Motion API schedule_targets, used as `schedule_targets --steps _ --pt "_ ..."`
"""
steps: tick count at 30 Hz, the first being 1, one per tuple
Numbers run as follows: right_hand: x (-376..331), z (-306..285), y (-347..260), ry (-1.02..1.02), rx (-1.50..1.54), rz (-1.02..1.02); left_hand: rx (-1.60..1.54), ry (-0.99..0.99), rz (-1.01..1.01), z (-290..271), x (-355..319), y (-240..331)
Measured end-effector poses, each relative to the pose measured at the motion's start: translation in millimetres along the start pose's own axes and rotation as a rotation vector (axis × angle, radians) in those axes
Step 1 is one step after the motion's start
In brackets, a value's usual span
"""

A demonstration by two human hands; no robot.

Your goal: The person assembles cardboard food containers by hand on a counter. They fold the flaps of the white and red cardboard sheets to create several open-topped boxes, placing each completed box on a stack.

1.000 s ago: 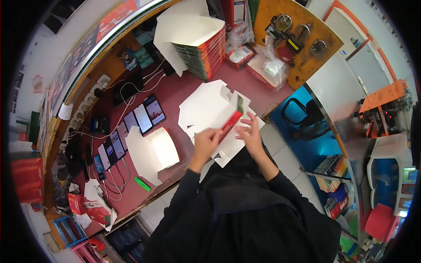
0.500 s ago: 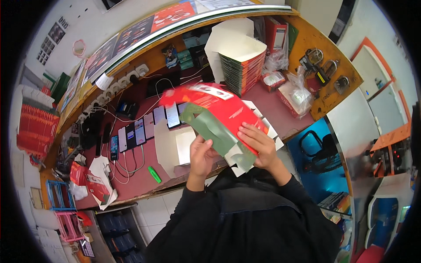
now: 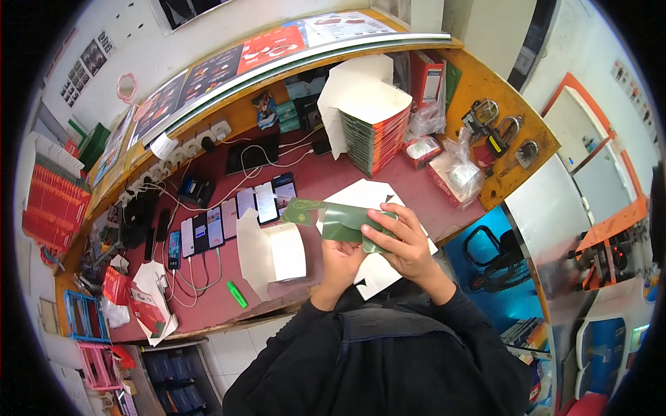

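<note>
As I view the scene from afar, phones [image 3: 229, 218] lie across the left of the desk [image 3: 316, 179], followed by a green marker [image 3: 236, 294] and an open white box [image 3: 253, 253]. At centre frame, my left hand [image 3: 341, 265] grips the lower edge of a green carton [image 3: 343, 216], a white panel [image 3: 371, 193] showing behind; my right hand [image 3: 411, 248], fingers slightly spread, holds its right end. Padlocks [image 3: 501, 141] sit upper right.

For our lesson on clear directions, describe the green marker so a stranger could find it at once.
Start at the dark red desk and its row of phones. Nearer the desk's front edge, just left of an open white carton, lies the marker. Slim and bright green, it stands out from the white carton.
</note>
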State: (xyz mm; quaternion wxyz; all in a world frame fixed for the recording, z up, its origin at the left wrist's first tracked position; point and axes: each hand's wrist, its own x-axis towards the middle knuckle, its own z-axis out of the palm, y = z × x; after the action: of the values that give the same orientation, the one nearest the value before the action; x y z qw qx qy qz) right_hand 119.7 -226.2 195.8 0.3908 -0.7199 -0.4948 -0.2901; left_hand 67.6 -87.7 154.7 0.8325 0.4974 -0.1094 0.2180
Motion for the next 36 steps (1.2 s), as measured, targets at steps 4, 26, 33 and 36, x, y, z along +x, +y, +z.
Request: schedule_targets --steps 4,26,33,36 --pt "-7.3 8.5 -7.9 -0.044 0.007 0.212 0.017 -0.083 -0.028 -4.0 -5.2 -11.0" --pt "-28.9 16.8 23.2 -0.791 0.751 0.537 0.309 -0.239 -0.827 -41.7 -81.4 12.3" --pt "-42.0 18.5 5.9 -0.5 0.261 0.548 0.188 -0.286 -0.9 -47.4 -83.9 10.1" --pt "-27.3 -6.6 8.0 -0.822 0.551 0.407 0.176 -0.328 -0.789 -40.3 -77.7 12.1"
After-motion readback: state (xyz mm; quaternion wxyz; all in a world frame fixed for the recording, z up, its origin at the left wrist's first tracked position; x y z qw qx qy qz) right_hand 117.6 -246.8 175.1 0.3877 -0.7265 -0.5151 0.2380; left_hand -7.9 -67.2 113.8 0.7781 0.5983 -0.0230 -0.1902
